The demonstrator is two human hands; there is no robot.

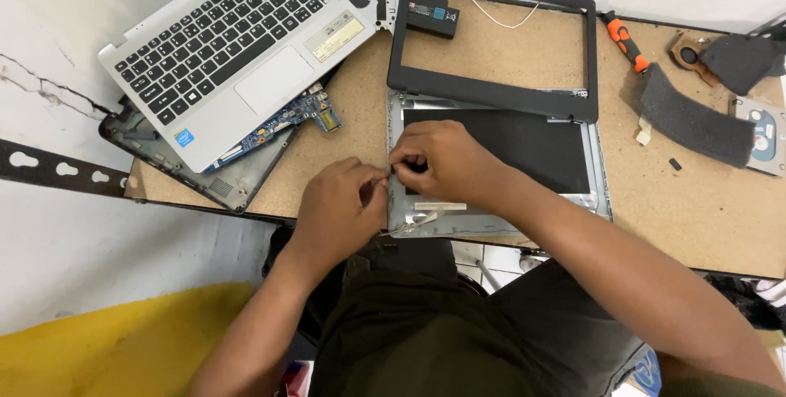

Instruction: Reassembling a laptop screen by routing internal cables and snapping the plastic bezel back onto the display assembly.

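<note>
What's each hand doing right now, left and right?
Left hand: fingers pinched at the left edge of the silver screen back cover; what it grips is too small to tell.
Right hand: pinched at the same spot.

Two hands are showing, a left hand (340, 205) and a right hand (442, 160). One silver laptop keyboard deck (237, 45) is lying on the bench, along with one black screen bezel (491, 37), one silver display lid (499, 168), one blue circuit board (286, 119), one orange-handled screwdriver (626, 41) and two grey foam pads (696, 115).
</note>
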